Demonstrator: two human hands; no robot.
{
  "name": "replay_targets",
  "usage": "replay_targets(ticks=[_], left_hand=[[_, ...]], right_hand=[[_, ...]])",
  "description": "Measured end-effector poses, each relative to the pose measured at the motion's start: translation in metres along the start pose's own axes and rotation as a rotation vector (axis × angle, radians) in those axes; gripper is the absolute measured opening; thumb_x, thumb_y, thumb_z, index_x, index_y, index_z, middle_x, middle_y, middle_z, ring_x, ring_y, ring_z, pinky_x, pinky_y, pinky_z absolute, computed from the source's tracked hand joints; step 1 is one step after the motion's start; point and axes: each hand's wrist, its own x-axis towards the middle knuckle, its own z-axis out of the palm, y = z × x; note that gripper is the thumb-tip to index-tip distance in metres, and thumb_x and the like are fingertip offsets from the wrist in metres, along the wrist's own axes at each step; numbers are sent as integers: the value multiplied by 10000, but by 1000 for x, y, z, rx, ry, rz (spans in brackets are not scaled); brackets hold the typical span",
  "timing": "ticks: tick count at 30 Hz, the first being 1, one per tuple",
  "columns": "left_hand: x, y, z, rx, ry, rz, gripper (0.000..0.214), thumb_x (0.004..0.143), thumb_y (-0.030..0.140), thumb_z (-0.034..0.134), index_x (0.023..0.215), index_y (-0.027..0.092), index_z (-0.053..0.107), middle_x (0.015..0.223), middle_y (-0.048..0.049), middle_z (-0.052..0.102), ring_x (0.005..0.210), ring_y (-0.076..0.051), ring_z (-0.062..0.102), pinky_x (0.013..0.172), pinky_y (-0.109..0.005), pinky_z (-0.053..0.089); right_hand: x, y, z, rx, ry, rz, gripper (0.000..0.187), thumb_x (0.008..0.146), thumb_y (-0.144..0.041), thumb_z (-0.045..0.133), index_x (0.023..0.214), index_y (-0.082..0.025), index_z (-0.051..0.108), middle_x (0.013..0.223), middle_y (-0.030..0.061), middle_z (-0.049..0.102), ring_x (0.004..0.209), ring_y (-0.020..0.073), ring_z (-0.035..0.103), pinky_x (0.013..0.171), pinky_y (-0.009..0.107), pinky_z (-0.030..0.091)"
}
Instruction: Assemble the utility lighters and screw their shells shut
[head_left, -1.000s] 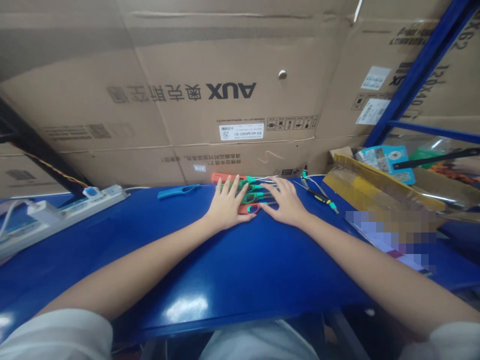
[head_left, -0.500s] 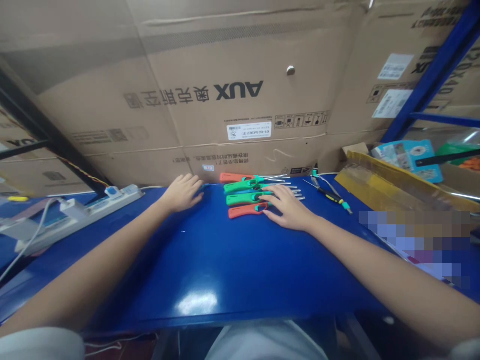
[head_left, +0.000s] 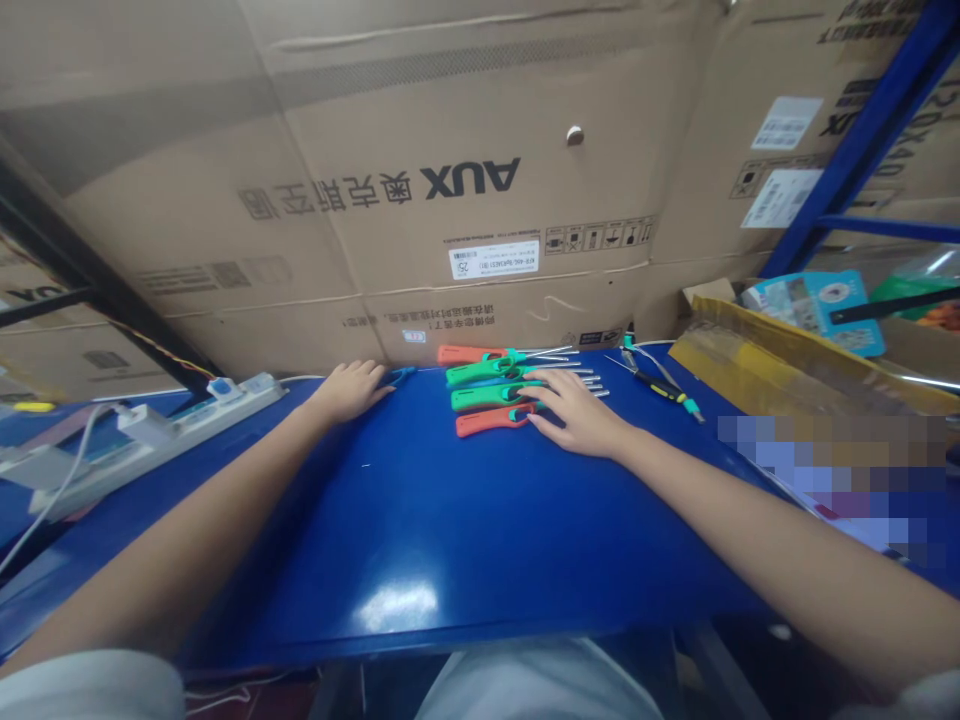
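Several long-nosed gas lighters lie side by side on the blue table, their metal rods pointing right. At the back is a red-orange lighter (head_left: 469, 354), then a green lighter (head_left: 471, 373), with a light-blue one partly hidden between. Closer to me are another green lighter (head_left: 480, 398) and an orange-red lighter (head_left: 484, 422). My right hand (head_left: 576, 415) rests palm down over the trigger ends and rods, fingers spread. Left of the row, my left hand (head_left: 351, 390) curls over a blue thing (head_left: 401, 376), mostly hidden beneath the fingers, at the table's back edge.
A large cardboard sheet (head_left: 337, 120) stands behind the table (head_left: 420, 520). On the left lies a white power strip (head_left: 202, 410) with plugs and a cord. Cutters with black-yellow grips (head_left: 660, 390) lie right of the lighters, beside a box with yellow tape (head_left: 720, 350).
My left hand has shifted left along the back edge, and the blue thing has moved with it. More of it shows now. My right hand stays over the lighters.
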Motion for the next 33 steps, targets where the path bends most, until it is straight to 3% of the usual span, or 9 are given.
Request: replay_targets(ticks=[4,7,9,12,16,20,23,27,33], left_hand=[[-2,0,-11,-71,2,13,411,999,502,386,1079,165,607,1111,-153,679,1010,-297,662,882,-375,491],[-13,18,-25,-115,81,-40,467,1033,506,318,1167,133,565,1145,-172,652,1063,-298,653,920,-379,498],[-24,43,-37,-164,141,-49,490,1045,531,305,1248,142,525,1204,-158,639,1123,-285,640,943,-367,503],[-43,94,-57,-352,215,38,461,1005,588,442,1211,197,574,1188,-105,666,1045,-275,672,869,-359,531],[-66,160,-79,-487,132,248,399,962,562,571,1199,244,613,1197,-63,682,1031,-248,689,807,-317,537],[-76,198,-79,-646,-18,302,369,876,490,723,1131,231,658,1133,-49,703,1001,-247,699,777,-309,541],[-77,206,-71,-765,-54,262,390,822,436,780,1135,226,682,1086,-53,695,975,-242,691,789,-317,542],[-76,196,-64,-929,-27,288,494,770,289,801,1239,229,655,1080,-41,686,1001,-219,670,886,-322,534],[-75,173,-63,-808,-17,293,355,800,229,730,1150,223,672,1120,-41,706,1056,-247,655,920,-361,525]], right_hand=[[0,0,-3,1,-3,-6,337,999,-353,507,1298,-217,586,1391,156,570,1325,309,512,1094,534,438],[2,-7,-8,31,16,-5,346,991,-341,524,1308,-214,583,1398,164,560,1331,315,507,1103,530,425],[6,-17,-15,91,45,14,364,980,-338,550,1328,-233,558,1398,154,551,1332,304,507,1109,518,423],[15,-39,-29,203,32,50,471,919,-415,662,1326,-238,506,1365,148,539,1308,299,512,1094,506,439],[22,-66,-46,244,-201,77,613,764,-549,812,1170,-193,521,1178,122,611,1110,293,574,932,443,506],[15,-75,-47,303,-457,107,608,677,-589,860,1007,-191,541,1029,71,630,961,259,586,795,362,482],[8,-71,-41,381,-556,177,570,686,-554,870,994,-193,554,982,42,630,898,220,586,736,309,448],[4,-63,-38,353,-565,173,455,789,-526,807,1007,-198,579,983,30,625,880,199,574,727,287,414],[2,-57,-45,249,-563,190,433,803,-524,794,961,-201,551,958,27,626,819,188,562,684,278,388]])
